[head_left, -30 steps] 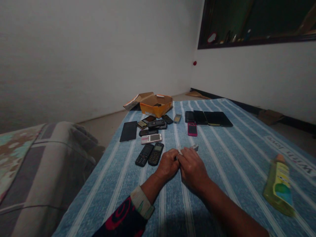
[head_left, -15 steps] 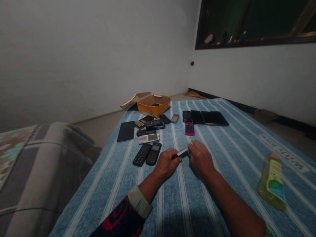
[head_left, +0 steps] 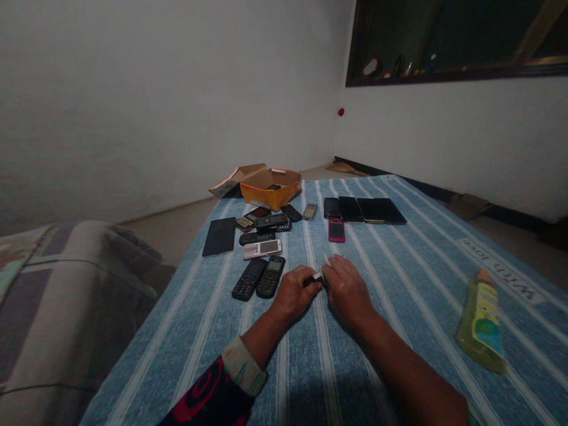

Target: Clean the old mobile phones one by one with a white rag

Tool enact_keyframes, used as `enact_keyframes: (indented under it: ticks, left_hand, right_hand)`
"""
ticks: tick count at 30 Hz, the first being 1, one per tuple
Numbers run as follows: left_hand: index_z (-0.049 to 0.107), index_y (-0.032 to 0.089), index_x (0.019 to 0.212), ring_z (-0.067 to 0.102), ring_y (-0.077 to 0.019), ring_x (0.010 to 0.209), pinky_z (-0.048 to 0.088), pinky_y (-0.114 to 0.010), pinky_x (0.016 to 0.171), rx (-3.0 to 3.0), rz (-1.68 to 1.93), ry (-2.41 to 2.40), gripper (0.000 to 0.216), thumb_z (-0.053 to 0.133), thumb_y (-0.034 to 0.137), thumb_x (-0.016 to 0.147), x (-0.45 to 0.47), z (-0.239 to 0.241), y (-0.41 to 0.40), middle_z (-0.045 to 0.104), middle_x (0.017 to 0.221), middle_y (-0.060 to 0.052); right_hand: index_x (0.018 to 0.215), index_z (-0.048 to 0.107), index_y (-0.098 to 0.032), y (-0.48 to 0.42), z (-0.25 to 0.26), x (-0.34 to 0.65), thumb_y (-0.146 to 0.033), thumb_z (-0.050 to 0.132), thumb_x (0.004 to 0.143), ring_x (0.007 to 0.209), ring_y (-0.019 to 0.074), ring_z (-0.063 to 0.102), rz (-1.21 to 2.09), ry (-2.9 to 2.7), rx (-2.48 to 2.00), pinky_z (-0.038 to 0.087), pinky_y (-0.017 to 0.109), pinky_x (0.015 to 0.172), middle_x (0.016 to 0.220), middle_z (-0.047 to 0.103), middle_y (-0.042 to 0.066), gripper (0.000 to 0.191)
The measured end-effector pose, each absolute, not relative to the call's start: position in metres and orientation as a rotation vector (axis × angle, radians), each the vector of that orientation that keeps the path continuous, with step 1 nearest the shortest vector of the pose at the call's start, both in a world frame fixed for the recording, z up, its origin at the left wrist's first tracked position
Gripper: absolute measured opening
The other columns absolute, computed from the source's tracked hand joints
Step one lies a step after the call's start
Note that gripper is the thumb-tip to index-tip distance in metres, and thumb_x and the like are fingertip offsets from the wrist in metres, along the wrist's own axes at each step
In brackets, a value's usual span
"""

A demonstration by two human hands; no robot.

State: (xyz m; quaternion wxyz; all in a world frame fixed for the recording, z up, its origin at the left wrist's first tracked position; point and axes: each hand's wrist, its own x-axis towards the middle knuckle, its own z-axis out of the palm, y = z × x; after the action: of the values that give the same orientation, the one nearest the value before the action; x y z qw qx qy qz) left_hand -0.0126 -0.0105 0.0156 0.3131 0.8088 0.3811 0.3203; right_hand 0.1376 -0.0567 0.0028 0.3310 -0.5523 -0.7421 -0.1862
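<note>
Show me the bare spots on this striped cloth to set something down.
Wide: between the right hand and the bottle. Smaller: between the white phone and the pink phone, and left of the black keypad phones, toward the edge of the cloth. Crowded: the overlapping phones before the orange box.

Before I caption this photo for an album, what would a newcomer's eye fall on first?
Probably the open orange cardboard box at the far end of the blue-and-white striped cloth, then the bottle of yellow-green liquid on its right side. In the middle, the left hand grips a small silver-edged object, mostly hidden, with the right hand close beside it.
</note>
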Motion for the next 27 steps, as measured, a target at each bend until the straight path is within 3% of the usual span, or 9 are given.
enact_keyframes:
  ticks: [10,19,27]
  left_hand:
    - [0.063,0.017,0.073,0.055,-0.0165,0.071,0.04,-0.028,0.067,2.153,0.8,1.006,0.006,0.06,0.019,0.077,-0.012,0.02,-0.012,0.054,0.07,0.0]
    - [0.062,0.017,0.071,0.058,-0.0169,0.075,0.044,-0.028,0.073,2.126,0.891,0.95,0.011,0.055,0.017,0.08,-0.013,0.014,-0.01,0.059,0.074,-0.001]
    - [0.065,0.016,0.074,0.056,-0.017,0.071,0.042,-0.028,0.068,2.128,0.81,1.015,0.005,0.061,0.017,0.077,-0.012,0.017,-0.011,0.057,0.072,-0.001]
  right_hand:
    - [0.098,0.068,-0.009,-0.047,0.007,0.163,-0.005,0.047,0.086,0.107,0.0278,0.056,-0.436,-1.901,-1.602,0.045,0.041,0.099,0.103,0.066,0.018,0.025]
    - [0.103,0.066,-0.011,-0.062,0.003,0.124,-0.005,0.045,0.086,0.11,0.0289,0.054,-0.512,-2.002,-1.349,0.044,0.044,0.101,0.107,0.066,0.016,0.028]
    - [0.09,0.066,-0.014,-0.05,0.009,0.157,-0.005,0.046,0.086,0.102,0.0282,0.054,-0.484,-1.93,-1.504,0.045,0.043,0.095,0.097,0.065,0.015,0.022]
